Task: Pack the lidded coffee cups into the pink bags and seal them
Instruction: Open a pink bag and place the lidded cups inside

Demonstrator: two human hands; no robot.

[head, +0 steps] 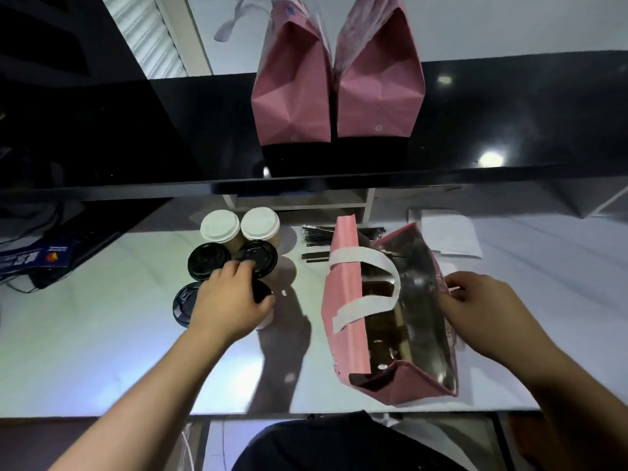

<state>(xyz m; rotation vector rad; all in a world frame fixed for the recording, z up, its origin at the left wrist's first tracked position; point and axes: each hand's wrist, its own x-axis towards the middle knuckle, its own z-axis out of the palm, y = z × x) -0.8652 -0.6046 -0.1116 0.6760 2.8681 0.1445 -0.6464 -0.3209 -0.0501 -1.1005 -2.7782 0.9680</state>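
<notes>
The left hand (231,297) is closing its grip over a black-lidded paper coffee cup (263,294) on the white desk (102,334) — the right hand (475,311) is pinching the rim of the open, foil-lined pink bag (343,300) standing just beside.

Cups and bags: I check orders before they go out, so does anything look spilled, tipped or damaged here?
Nothing stands out. The lidded cups stand upright in a tidy cluster with no spill on the white counter. The left hand covers one cup; the right hand holds the open pink bag, which leans. Two closed pink bags stand upright on the black shelf.
</notes>
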